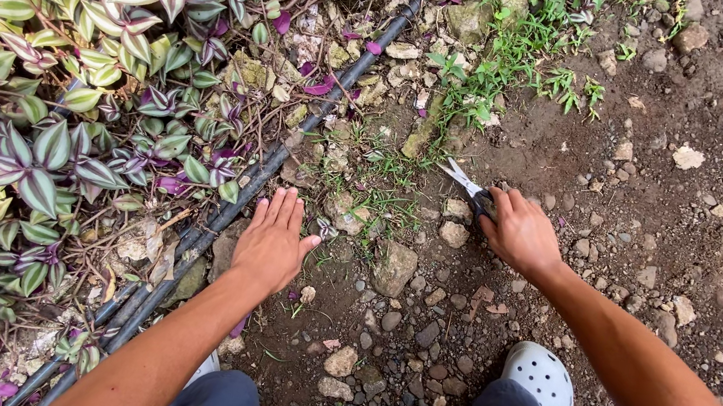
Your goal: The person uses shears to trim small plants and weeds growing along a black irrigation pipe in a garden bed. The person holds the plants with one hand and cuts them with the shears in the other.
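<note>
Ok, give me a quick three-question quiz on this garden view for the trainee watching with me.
1. True or false: the right hand holds a pair of scissors with the blades open over the grass.
2. What does the left hand rest on? A) the black pipes B) the bare stony ground C) the white clog
3. Fill in: the plants with striped green and purple leaves lie to the ____ of the pipes.

Key:
1. True; the blades point up and left at the grass tufts.
2. B; the palm lies flat just beside the pipes.
3. Left.
</note>
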